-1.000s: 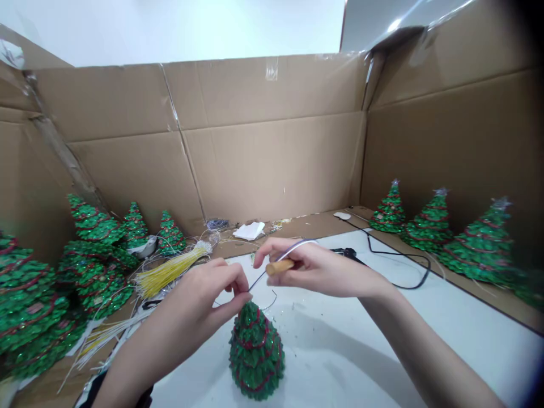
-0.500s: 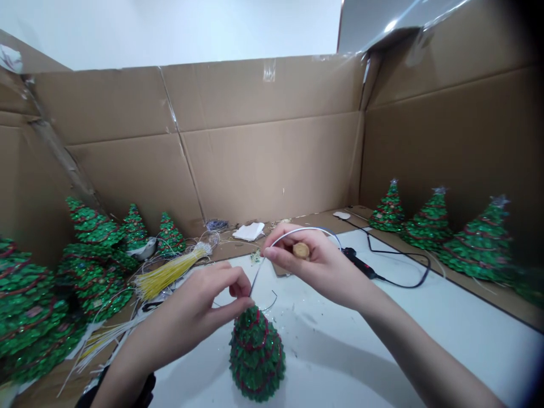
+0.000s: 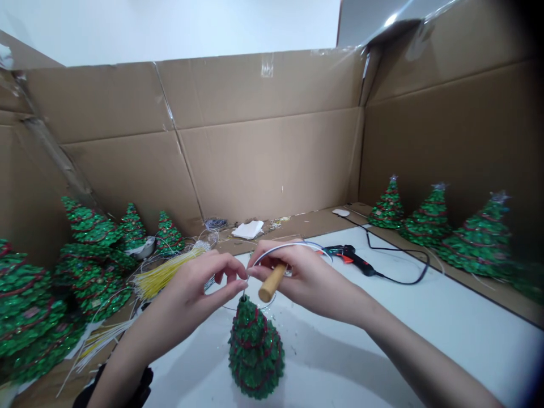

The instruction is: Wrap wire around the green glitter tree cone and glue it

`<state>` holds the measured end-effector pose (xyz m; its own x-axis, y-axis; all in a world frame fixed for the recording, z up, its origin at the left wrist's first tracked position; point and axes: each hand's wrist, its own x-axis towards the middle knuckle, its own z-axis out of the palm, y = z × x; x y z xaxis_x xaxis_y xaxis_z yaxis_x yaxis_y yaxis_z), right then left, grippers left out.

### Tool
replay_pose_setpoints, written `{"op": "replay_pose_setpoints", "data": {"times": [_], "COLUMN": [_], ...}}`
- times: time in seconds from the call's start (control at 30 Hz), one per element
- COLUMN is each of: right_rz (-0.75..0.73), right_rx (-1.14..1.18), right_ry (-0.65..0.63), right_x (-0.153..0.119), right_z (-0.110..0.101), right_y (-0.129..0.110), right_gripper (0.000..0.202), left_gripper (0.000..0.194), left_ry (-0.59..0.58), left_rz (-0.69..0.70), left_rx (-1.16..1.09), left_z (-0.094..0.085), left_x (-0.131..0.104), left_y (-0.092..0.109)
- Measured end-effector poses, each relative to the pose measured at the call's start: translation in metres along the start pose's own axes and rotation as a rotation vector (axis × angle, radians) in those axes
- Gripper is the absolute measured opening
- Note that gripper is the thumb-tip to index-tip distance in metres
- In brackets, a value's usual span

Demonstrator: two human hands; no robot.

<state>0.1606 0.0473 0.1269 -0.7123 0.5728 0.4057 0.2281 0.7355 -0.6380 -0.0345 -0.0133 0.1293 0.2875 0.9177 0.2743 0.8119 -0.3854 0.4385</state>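
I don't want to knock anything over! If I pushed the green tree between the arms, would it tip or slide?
The green tree probably wouldn't tip easily, because its bottom is much wider than its top. It might slide, since the white tabletop looks smooth. Its bumpy sides should be easy to grip.

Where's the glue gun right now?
In the head view, the glue gun lies right of centre on the white tabletop, just beyond the right hand and left of the star-topped trees.
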Motion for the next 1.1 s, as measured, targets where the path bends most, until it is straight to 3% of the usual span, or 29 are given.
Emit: {"op": "replay_pose_setpoints", "data": {"times": [0.2,0.4,0.67,0.8,0.9,1.1], "right_rz": [-0.061,-0.115,-0.088,-0.016,0.041,0.029], "right_rx": [-0.134,-0.256,-0.203,0.03,0.183,0.342], "right_ry": [-0.1,-0.172,-0.188,-0.16,-0.065,0.174], "right_x": [0.001,0.002,0.003,0.0,-0.002,-0.002], "right_z": [0.015,0.027,0.019,-0.001,-0.013,-0.012], "right_y": [0.005,0.01,0.006,0.005,0.01,0.017], "right_gripper": [0.014,0.017,0.017,0.016,0.03,0.038], "left_gripper": [0.017,0.005,0.009,0.01,0.01,0.012], "left_ry": [0.147,0.194,0.284,0.238,0.201,-0.039], "left_rz": [0.028,0.234,0.291,0.196,0.132,0.01], "left_rx": [0.018,0.116,0.328,0.197,0.102,0.082], "left_z": [-0.003,0.002,0.008,0.008,0.008,0.01], "left_x": [-0.004,0.0,-0.003,-0.003,0.0,0.002], "left_y": [0.002,0.009,0.012,0.011,0.007,0.0]}}
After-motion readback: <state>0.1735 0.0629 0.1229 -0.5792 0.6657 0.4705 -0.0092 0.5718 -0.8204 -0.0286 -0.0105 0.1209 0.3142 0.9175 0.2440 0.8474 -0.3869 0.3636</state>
